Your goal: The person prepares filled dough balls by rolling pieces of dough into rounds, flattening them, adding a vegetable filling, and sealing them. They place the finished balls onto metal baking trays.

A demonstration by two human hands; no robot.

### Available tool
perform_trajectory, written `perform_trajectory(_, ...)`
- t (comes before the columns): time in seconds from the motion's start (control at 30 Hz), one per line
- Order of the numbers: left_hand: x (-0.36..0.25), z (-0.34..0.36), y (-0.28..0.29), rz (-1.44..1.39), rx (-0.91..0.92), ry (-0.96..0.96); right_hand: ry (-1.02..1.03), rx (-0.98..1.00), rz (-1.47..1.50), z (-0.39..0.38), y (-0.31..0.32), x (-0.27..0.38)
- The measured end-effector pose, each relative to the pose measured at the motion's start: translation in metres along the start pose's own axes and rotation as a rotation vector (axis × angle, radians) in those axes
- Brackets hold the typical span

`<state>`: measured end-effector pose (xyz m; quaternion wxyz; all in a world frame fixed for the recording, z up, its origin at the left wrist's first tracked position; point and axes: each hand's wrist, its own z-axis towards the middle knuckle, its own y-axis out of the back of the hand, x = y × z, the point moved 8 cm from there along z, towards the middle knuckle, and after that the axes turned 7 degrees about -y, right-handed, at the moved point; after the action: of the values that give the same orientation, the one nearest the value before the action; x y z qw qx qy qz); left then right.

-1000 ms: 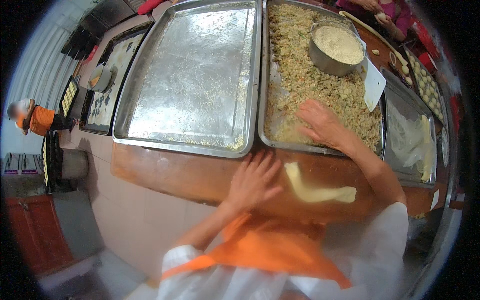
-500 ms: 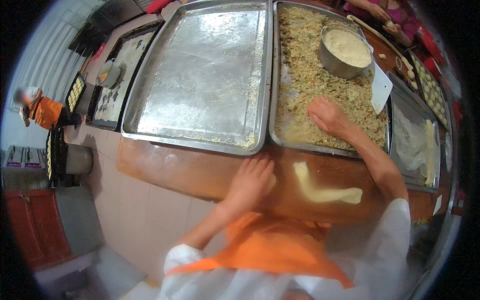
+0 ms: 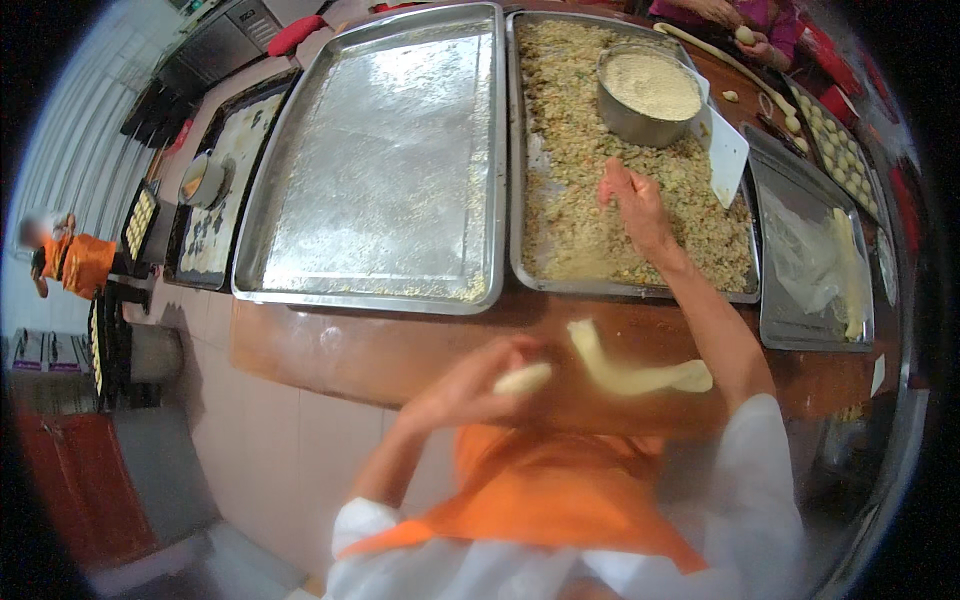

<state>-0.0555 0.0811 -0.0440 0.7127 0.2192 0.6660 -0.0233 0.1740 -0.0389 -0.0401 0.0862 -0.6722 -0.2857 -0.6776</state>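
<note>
My left hand (image 3: pixel 475 383) is curled around a small pale piece of dough (image 3: pixel 523 379), just above the near edge of the brown table (image 3: pixel 330 345). To its right on the table lies a long bent strip of dough (image 3: pixel 630 379). Over a metal tray (image 3: pixel 516 225) of crumbly mixed filling (image 3: pixel 570 200) hovers my right hand (image 3: pixel 638 212), its fingers bunched together; what they hold, if anything, is hidden. In that tray stand a round metal pan (image 3: pixel 640 125) of pale crumbs and, leaning by it, a white flat scraper (image 3: pixel 728 160).
A large metal tray (image 3: pixel 380 180) with crumbs along its edges lies to the left. At right, a smaller tray (image 3: pixel 800 335) holds plastic film and a dough strip. Across the table, a co-worker's hands (image 3: pixel 750 40) handle dough. Another person in an orange apron (image 3: pixel 80 262) stands far left.
My left hand has lifted from the table with the dough piece now showing. My right hand has turned, its fingers drawn together above the filling. The whole view has shifted slightly.
</note>
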Motion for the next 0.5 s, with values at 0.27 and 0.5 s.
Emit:
perform_trajectory(0.27,-0.002,0.033,-0.054,-1.364,-0.214,0.14,0.562,-0.062,-0.875,-0.051,0.008,0.038)
perform_trajectory(0.5,0.007,0.028,-0.059,-1.119,-0.198,-0.088,0.511,0.128,-1.088,-0.055,-0.012,0.018)
